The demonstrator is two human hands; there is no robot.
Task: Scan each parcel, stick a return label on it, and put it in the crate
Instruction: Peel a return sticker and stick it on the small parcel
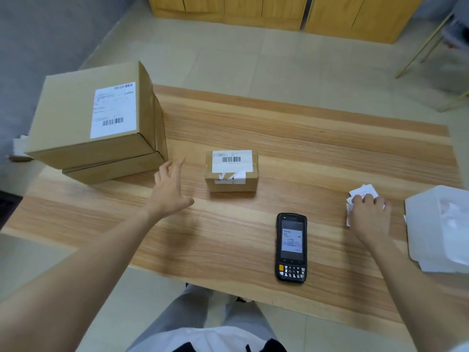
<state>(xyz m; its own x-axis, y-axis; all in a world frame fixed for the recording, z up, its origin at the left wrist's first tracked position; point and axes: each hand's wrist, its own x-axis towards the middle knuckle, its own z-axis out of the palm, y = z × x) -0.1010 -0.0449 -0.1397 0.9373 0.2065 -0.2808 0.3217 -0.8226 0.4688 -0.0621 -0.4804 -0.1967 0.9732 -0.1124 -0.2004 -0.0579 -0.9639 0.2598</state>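
A small cardboard parcel (pixel 231 171) with a white barcode label on top sits mid-table. At the left, a large cardboard box (pixel 96 118) with a shipping label rests on a flatter box (pixel 111 171). My left hand (pixel 170 189) hovers open between the stack and the small parcel, touching neither. The black handheld scanner (pixel 291 247) lies face up near the front edge, its screen lit. My right hand (pixel 369 214) rests on a loose pile of white paper labels (pixel 363 193) at the right, fingers curled over them.
The wooden table (pixel 317 148) stands on a tiled floor. A white plastic container (pixel 439 227) with white paper inside sits at the right edge. Wooden cabinets (pixel 279 11) line the far wall. Thin metal chair legs (pixel 418 54) show at the top right.
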